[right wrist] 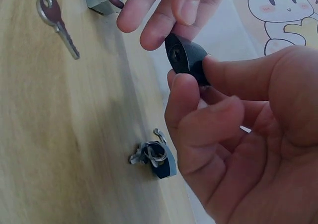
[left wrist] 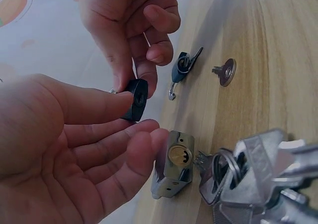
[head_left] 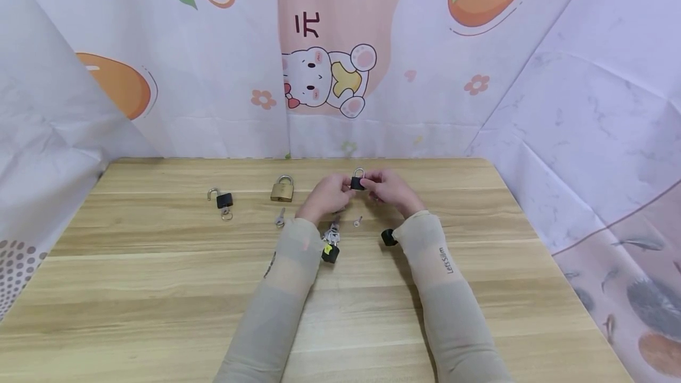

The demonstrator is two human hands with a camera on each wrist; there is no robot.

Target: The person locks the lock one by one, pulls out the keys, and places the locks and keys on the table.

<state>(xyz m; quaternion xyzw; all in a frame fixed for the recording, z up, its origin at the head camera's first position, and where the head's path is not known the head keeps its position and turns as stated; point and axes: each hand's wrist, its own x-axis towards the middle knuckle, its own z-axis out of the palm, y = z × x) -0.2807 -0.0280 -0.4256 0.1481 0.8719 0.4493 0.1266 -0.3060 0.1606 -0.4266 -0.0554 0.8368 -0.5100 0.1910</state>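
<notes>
Near the table's back edge, a small black padlock [head_left: 358,183] is held up between both hands, its silver shackle pointing upward. My left hand [head_left: 330,192] pinches its left side; in the left wrist view the thumb lies on the black body [left wrist: 140,101] and the fingers are behind and below. My right hand [head_left: 392,188] grips the other side with thumb and curled index finger, as the right wrist view shows. A keyhole is visible on the padlock's underside [right wrist: 176,54]. Below the hands lie a small key [head_left: 357,221] and a bunch of keys [head_left: 332,233].
To the left are a brass padlock [head_left: 282,192], a loose key [head_left: 280,217] and an open black padlock [head_left: 224,200] with a key ring. A black padlock with a yellow mark [head_left: 330,253] lies by the left sleeve, another black padlock [head_left: 389,237] by the right sleeve.
</notes>
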